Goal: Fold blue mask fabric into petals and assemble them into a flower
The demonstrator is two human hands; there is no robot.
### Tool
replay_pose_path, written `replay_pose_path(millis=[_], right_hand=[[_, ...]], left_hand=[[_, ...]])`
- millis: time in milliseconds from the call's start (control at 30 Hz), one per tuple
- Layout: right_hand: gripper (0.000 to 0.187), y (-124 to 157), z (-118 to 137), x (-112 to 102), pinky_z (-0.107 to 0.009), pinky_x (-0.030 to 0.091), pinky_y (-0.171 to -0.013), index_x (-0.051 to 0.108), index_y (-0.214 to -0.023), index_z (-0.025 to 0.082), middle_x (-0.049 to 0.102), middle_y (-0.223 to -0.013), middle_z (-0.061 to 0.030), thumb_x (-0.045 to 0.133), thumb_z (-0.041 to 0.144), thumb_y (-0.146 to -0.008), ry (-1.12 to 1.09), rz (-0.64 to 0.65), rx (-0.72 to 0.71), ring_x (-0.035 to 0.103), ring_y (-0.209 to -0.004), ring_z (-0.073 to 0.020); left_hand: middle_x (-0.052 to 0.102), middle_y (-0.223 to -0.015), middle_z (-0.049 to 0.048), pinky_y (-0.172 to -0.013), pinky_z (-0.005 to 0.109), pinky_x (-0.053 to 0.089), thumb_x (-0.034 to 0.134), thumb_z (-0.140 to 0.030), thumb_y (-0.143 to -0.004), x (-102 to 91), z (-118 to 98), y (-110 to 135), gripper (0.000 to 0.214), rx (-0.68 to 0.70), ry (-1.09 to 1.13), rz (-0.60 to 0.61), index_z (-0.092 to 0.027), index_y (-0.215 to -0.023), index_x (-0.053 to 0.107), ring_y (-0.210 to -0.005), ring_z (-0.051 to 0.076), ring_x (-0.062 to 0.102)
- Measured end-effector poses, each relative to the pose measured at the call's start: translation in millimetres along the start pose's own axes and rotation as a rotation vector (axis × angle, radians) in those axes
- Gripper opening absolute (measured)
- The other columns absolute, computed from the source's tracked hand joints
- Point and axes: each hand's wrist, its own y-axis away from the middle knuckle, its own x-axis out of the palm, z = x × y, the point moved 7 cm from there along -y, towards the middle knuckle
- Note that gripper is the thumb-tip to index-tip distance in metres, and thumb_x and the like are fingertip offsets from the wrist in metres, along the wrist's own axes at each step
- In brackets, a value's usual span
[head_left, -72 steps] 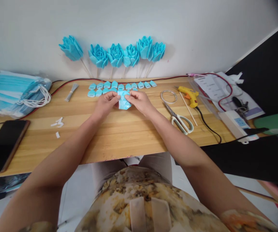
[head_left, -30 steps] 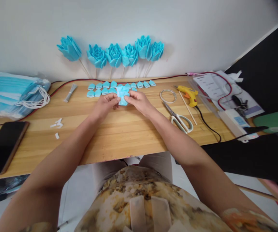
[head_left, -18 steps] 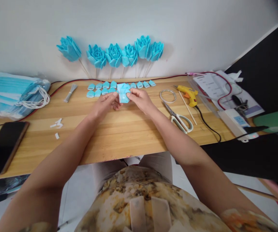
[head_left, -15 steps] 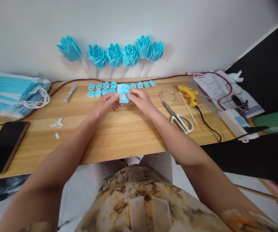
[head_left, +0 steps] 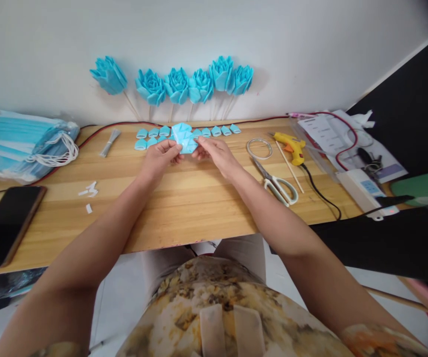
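Observation:
A light blue piece of folded face-mask fabric [head_left: 184, 138] is held up between my two hands, its creases showing. My left hand [head_left: 162, 156] pinches the lower left edge with thumb and fingers. At the right edge, my right hand [head_left: 215, 152] grips it the same way. Behind the fabric, folded blue petals [head_left: 152, 143] lie in two rows on the wooden table [head_left: 191, 208], some of them hidden by the fabric and my hands.
Blue fabric flowers [head_left: 178, 85] on sticks lean against the wall. To the left are face masks [head_left: 16, 134], twist ties [head_left: 109, 143], white scraps [head_left: 89, 189] and a phone [head_left: 7, 225]. At right lie a tape roll [head_left: 259, 148], scissors [head_left: 278, 183], a glue gun [head_left: 291, 146] and a power strip [head_left: 366, 191].
The blue fabric has tipped and spread to the left, showing a wider creased face. My right fingers have shifted on its right edge, while both hands keep hold.

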Motion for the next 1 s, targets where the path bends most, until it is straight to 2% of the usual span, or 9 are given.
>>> replay_pose_path(millis=[200,500,633,767,867,1000], right_hand=[[0.035,6,6,10,-0.026,0.046,-0.075,0.063,-0.074,0.018,0.069,-0.077,-0.0008,0.07,0.052,-0.079,0.102,0.114,0.0,0.058,-0.072,-0.011],[0.02,4,2,7,-0.028,0.043,-0.075,0.062,-0.068,0.018,0.067,-0.071,0.0013,0.068,0.036,-0.076,0.202,0.072,-0.063,0.055,-0.072,-0.0121],[0.021,2,0,3,-0.027,0.048,-0.078,0.067,-0.079,0.018,0.071,-0.079,-0.0007,0.068,0.039,-0.076,0.088,0.081,0.017,0.059,-0.076,-0.0127],[0.032,-2,-2,-7,-0.026,0.05,-0.074,0.069,-0.095,0.019,0.07,-0.085,-0.0024,0.064,0.047,-0.08,-0.034,-0.012,0.098,0.062,-0.08,-0.0137],[0.036,-2,3,-6,-0.026,0.05,-0.075,0.068,-0.09,0.021,0.067,-0.087,-0.0013,0.066,0.056,-0.08,-0.016,-0.045,0.054,0.061,-0.083,-0.0139],[0.038,2,5,1,-0.026,0.047,-0.073,0.06,-0.074,0.021,0.059,-0.075,0.002,0.072,0.057,-0.074,0.025,-0.023,0.004,0.055,-0.077,-0.0126]], left_hand=[[0.065,-0.062,-0.001,-0.057,0.021,0.045,0.072,-0.028,-0.082,-2.1,1,-1,0.019,-0.03,0.016,-0.039,-0.017,-0.072,0.061,-0.053,0.008,0.056],[0.061,-0.058,-0.0022,-0.057,0.021,0.045,0.071,-0.026,-0.082,6.0,4,2,0.02,-0.064,0.112,0.046,-0.017,-0.069,0.059,-0.051,0.008,0.054],[0.061,-0.058,-0.002,-0.056,0.021,0.044,0.072,-0.029,-0.081,3.2,2,1,0.022,-0.053,0.072,0.037,-0.018,-0.068,0.059,-0.052,0.008,0.053],[0.06,-0.056,-0.0023,-0.055,0.021,0.042,0.075,-0.033,-0.078,2.8,-1,1,0.024,-0.014,0.006,0.034,-0.018,-0.066,0.06,-0.051,0.008,0.052],[0.058,-0.054,-0.0025,-0.055,0.023,0.042,0.077,-0.036,-0.076,5.9,-4,3,0.026,-0.006,-0.068,0.04,-0.019,-0.065,0.061,-0.051,0.009,0.05],[0.056,-0.053,-0.0028,-0.055,0.024,0.042,0.077,-0.037,-0.074,9.1,-5,5,0.026,0.001,-0.158,0.048,-0.019,-0.065,0.061,-0.05,0.01,0.048]])
